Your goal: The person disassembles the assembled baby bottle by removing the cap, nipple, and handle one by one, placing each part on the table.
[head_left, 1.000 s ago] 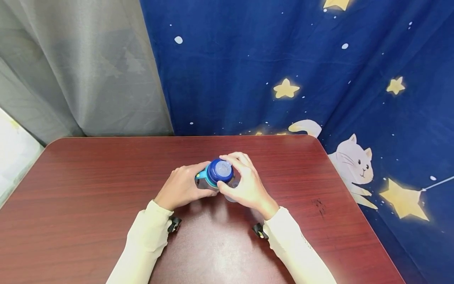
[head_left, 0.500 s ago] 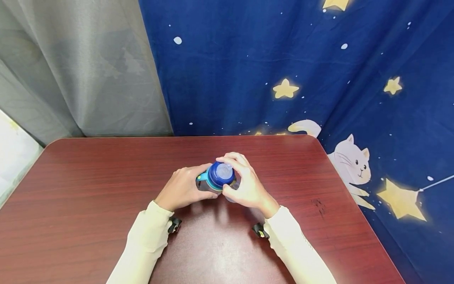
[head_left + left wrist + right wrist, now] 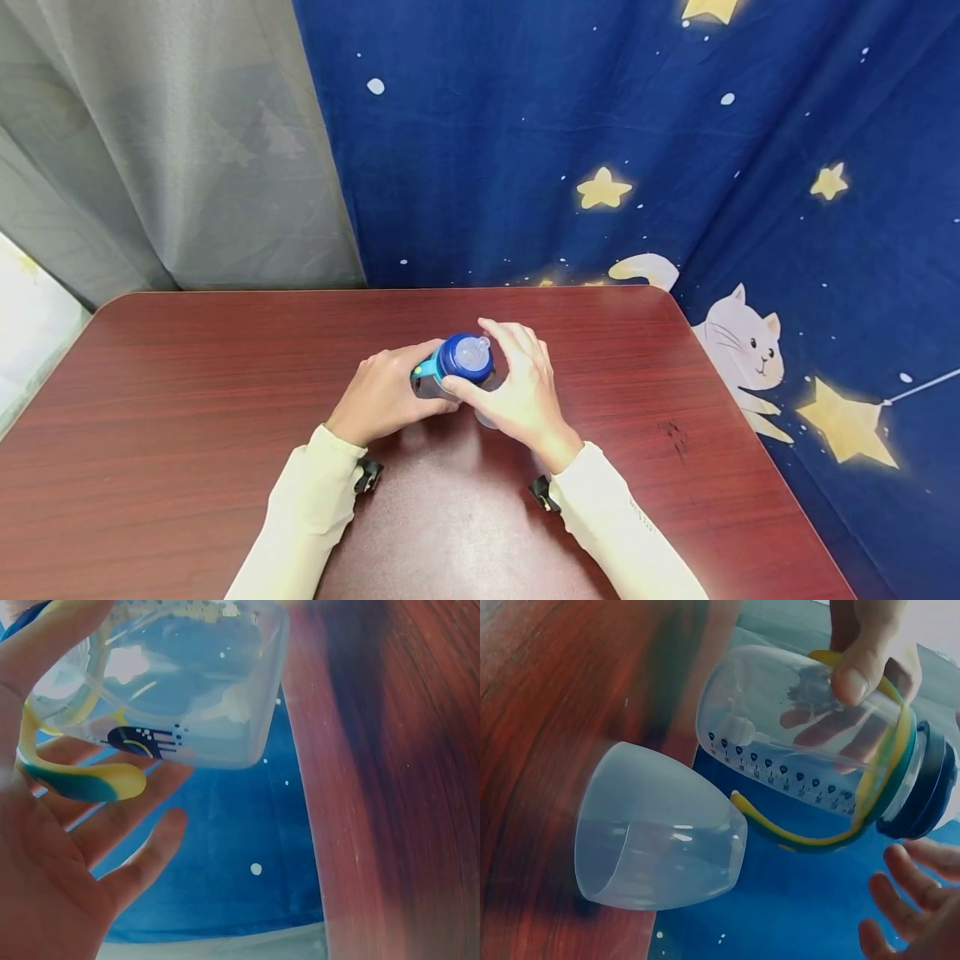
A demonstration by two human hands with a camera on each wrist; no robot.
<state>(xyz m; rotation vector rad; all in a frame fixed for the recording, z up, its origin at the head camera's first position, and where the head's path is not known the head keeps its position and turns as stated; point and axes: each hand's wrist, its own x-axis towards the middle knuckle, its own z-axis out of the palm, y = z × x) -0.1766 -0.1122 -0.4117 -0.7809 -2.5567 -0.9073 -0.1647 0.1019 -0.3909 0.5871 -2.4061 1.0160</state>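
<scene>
A clear baby bottle [image 3: 750, 697] with a measuring scale is gripped by my left hand [image 3: 386, 392], thumb on one side and fingers on the other. Its dark blue collar [image 3: 448, 360] surrounds a clear teat [image 3: 472, 353]. A teal and yellow handle ring [image 3: 832, 841] circles the neck. My right hand [image 3: 521, 392] is spread around the collar, the thumb at its near edge and the index finger raised away from it. In the right wrist view, its other fingers [image 3: 911, 885] are apart from the collar. A translucent dome-shaped cap [image 3: 660, 825] stands on the table beside the bottle.
The reddish-brown wooden table [image 3: 225, 400] extends around both arms. Behind it hang a grey curtain [image 3: 187, 167] and a blue curtain [image 3: 487, 150] with stars and a cat. Black wrist straps [image 3: 368, 475] sit at the sleeve cuffs.
My right hand has loosened from the collar, its fingers spreading and lifting away. The bottle's top has shifted slightly; my left hand has kept its grip.
</scene>
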